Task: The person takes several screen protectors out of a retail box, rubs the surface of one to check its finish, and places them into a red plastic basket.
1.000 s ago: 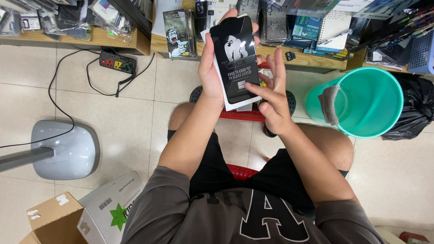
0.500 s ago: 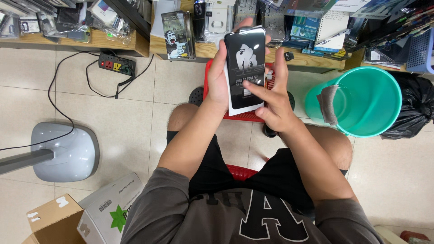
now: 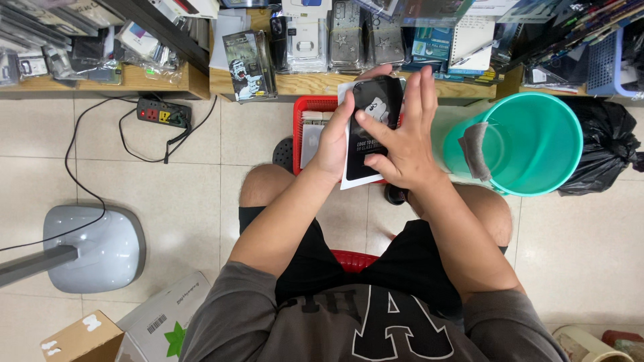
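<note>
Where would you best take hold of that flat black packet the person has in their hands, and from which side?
Probably by its long edges. The flat black packet is thin, stiff-looking and held upright, so a pinch across its width suits it. The left hand already clasps the left edge and the right hand spreads over the front, so the bare bottom edge, approached from below, looks like the freest place.

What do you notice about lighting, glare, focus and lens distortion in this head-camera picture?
In the head view, light is even and soft, with faint shadows on the floor tiles; the glossy black package, held by the left hand and touched by the right hand, shows a little sheen; hands and teal bucket look sharp; the shelf edge bows slightly, suggesting a wide-angle lens.
</note>
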